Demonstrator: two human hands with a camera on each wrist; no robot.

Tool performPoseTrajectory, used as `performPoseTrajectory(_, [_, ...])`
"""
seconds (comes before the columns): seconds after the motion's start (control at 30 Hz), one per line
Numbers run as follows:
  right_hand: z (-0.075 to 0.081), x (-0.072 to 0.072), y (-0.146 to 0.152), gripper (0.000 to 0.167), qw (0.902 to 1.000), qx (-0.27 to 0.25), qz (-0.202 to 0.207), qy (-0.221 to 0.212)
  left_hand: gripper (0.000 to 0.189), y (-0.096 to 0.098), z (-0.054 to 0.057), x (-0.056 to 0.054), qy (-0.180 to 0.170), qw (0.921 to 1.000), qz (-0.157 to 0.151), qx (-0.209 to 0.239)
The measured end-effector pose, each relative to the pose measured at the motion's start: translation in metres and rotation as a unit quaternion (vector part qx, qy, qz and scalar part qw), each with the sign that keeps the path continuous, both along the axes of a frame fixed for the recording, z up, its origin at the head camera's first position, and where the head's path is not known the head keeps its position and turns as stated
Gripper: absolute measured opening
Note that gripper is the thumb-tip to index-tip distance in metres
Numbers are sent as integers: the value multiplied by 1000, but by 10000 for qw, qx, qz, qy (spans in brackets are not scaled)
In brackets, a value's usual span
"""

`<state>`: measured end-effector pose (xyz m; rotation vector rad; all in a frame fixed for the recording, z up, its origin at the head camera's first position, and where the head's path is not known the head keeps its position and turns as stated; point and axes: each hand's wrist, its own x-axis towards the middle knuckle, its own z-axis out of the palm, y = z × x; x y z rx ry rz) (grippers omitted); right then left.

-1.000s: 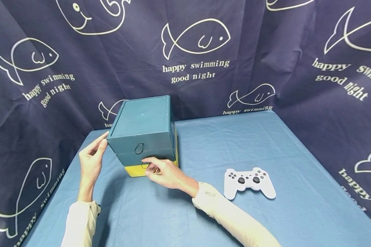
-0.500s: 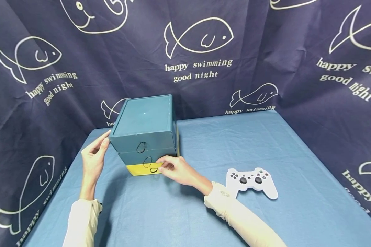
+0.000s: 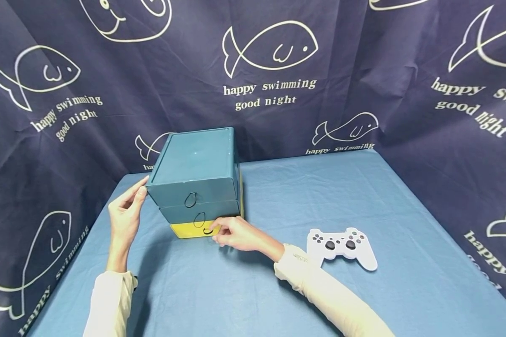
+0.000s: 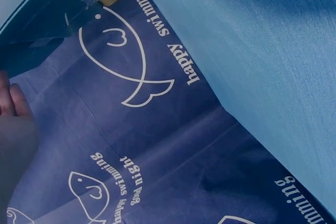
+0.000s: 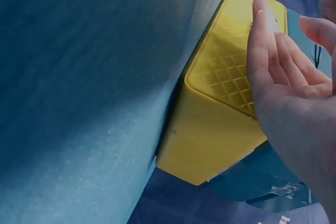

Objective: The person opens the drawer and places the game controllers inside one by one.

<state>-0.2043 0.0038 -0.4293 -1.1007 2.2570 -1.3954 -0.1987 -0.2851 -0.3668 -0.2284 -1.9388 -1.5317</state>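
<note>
Two hands on a small teal plastic drawer cabinet [image 3: 196,175] with a yellow bottom drawer [image 3: 189,230], standing at the back left of the blue cloth-covered table [image 3: 278,290].

Right hand [image 3: 236,234] – fingers nearly straight, held together, tips at the yellow drawer's front by its black wire ring pull [image 3: 208,230]. Left hand [image 3: 124,217] – fingers straight, resting against the cabinet's left front corner, holding nothing. White game controller [image 3: 341,245] lies on the cloth right of the right forearm, apart from the cabinet.

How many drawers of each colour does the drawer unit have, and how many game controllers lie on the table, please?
Teal drawers: 2, the upper teal drawer and the lower teal drawer
Yellow drawer: 1
White game controller: 1
Total: 4
</note>
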Motion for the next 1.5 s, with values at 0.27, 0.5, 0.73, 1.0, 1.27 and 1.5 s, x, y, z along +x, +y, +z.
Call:
performPoseTrajectory(0.27, [0, -3, -11, 29, 9990, 365, -40, 244, 29, -1, 0, 2, -23, 10000, -48, 55])
performPoseTrajectory(0.5, [-1, -3, -17, 26, 9946, 752, -333, 632, 30, 0, 1, 2, -63, 9999, -125, 73])
performPoseTrajectory(0.73, [-1, -4, -20, 25, 9941, 858, -340, 578, 29, -1, 0, 1, 1, 9999, -53, 87])
performPoseTrajectory(1.0, [-2, -1, -20, 22, 9954, 754, -344, 473, 29, -1, 0, 1, -77, 9999, -43, 56])
performPoseTrajectory(1.27, [-1, 4, -21, 23, 9959, 659, -366, 503, 30, -1, -1, 0, -66, 10000, -22, 22])
performPoseTrajectory(1.5, [-2, 8, -20, 20, 9970, 571, -301, 423, 30, -2, -2, 0, -108, 9999, 15, -6])
